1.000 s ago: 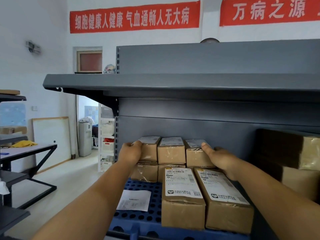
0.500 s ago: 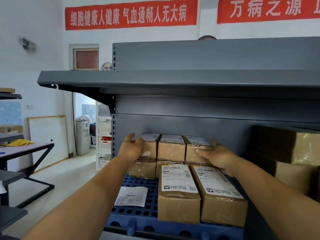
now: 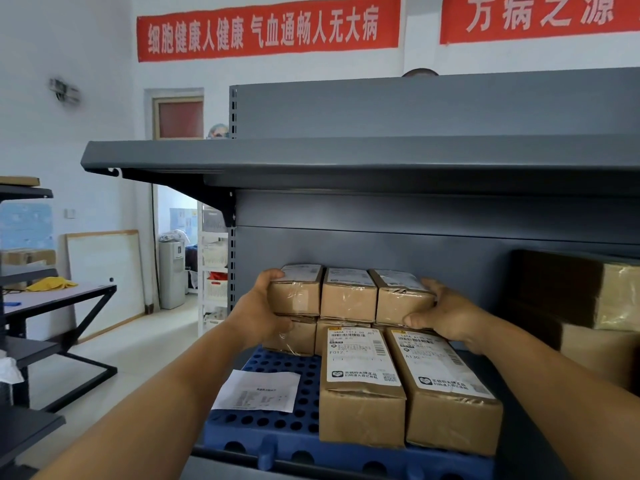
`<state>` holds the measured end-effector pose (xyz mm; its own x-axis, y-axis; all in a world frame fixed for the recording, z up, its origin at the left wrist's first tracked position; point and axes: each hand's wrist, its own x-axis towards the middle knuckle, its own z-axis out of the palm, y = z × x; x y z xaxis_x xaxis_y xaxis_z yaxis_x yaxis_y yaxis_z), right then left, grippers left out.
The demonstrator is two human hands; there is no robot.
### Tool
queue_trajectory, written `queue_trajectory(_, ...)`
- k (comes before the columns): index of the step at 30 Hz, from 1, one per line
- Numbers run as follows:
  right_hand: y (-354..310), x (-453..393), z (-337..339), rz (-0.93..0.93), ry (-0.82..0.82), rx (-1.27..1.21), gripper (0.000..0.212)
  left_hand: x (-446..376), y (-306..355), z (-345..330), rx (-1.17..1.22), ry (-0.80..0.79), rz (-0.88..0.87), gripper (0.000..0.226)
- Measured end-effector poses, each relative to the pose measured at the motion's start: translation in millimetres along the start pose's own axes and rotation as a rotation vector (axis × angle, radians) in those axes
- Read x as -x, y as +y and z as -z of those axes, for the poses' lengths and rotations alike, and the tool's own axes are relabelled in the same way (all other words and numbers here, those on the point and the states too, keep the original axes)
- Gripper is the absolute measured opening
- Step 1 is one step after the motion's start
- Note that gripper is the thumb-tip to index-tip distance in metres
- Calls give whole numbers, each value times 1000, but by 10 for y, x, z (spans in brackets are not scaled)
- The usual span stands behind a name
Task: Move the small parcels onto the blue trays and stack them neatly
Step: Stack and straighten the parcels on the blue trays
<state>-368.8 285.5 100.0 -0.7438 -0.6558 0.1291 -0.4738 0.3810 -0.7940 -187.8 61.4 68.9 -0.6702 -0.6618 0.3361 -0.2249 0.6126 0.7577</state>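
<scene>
A blue perforated tray lies on the grey shelf. At its back, three small cardboard parcels sit side by side on top of a lower row of parcels. My left hand clasps the left end of that top row and my right hand clasps the right end, squeezing the row between them. Two longer labelled parcels lie side by side at the tray's front right. A loose paper slip rests on the tray's front left.
A grey shelf board overhangs the tray just above my hands. Larger brown cartons fill the shelf to the right. A black-framed table with a yellow cloth stands at the left, with open floor between it and the shelf.
Both hands have shifted from resting on the outer parcels to gripping the ends of the top row. The view has moved closer to the shelf.
</scene>
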Motion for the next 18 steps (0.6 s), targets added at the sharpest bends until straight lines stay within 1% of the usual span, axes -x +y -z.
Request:
queue_trajectory(4, -20, 14, -8, 11, -20, 31, 85, -18, -39, -3, 108, 3, 1, 79)
queue_trajectory(7, -50, 25, -8, 4, -38, 32, 84, -32, -16, 5, 69, -23, 15, 81)
queue_trajectory(14, -73, 11, -46, -28, -20, 6, 83, 10, 43, -21, 61, -43, 5, 95)
queue_trajectory(18, -121, 80, -64, -54, 13, -27, 86, 6, 48, -52, 74, 3, 17, 105)
